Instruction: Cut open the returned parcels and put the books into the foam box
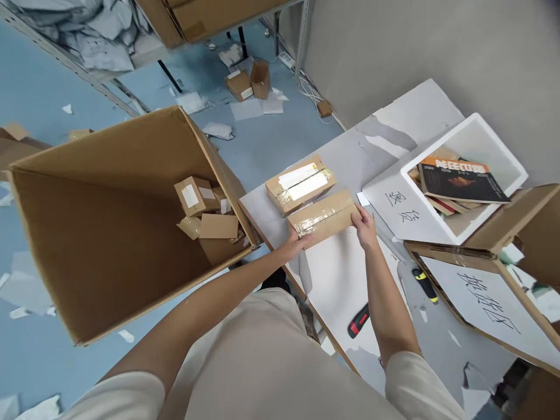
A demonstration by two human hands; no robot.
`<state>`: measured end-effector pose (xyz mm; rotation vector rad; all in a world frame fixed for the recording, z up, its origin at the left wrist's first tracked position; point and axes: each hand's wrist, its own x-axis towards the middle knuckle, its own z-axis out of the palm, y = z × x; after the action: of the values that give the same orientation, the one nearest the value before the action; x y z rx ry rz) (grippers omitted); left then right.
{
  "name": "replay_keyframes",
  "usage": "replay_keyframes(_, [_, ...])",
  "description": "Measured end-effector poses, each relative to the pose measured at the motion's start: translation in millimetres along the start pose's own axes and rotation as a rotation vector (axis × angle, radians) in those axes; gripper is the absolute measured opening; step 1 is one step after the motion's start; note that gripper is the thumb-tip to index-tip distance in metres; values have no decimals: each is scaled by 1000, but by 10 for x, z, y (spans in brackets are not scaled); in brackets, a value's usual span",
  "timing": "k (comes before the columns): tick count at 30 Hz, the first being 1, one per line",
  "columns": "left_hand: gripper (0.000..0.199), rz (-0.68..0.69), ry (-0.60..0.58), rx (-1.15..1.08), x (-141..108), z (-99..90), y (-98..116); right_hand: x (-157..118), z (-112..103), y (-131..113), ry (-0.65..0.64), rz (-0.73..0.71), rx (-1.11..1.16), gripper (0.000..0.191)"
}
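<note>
A long brown cardboard box point(324, 218), sealed with shiny clear tape, is held at both ends over the near part of the white table point(336, 262). My left hand point(294, 244) grips its left end, and my right hand point(364, 226) has its right end, fingers closed on the corner. Just behind it lies a second taped brown box point(301, 184) with a white label on top. Whether the held box touches the table is hidden.
Left of the table stands a large open carton point(126, 140) with small boxes inside. At right are a white foam bin point(406, 204) of books and a labelled carton point(472, 291). A red-black cutter point(359, 321) and a yellow-black cutter point(424, 285) lie on the table.
</note>
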<state>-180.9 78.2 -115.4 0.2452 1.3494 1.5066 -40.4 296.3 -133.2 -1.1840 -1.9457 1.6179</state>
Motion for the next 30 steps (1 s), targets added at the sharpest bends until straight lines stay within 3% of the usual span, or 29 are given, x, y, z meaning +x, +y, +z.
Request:
replay_keyframes(4, [97, 42, 136, 103, 131, -12, -52, 180, 96, 96, -12, -4, -28, 64])
replay_keyframes(12, [101, 119, 118, 136, 179, -56, -163, 133, 83, 88, -32, 3, -83, 75])
replay_keyframes(16, [100, 7, 120, 198, 151, -112, -153, 76, 115, -16, 33, -8, -183, 86])
replay_keyframes(22, [117, -187, 118, 151, 89, -246, -87, 1, 157, -236, 163, -29, -322, 81])
replay_keyframes(26, [113, -157, 103, 114, -53, -562, 25, -136, 383, -673, 365, -266, -565, 79])
replay_keyframes(28, [110, -116, 141, 94, -133, -863, 67, -233, 691, -1009, 415, -466, -672, 75])
replay_keyframes(30, [107, -65, 189, 44, -209, -1273, 68, -331, 1169, -1354, 359, -622, -712, 71])
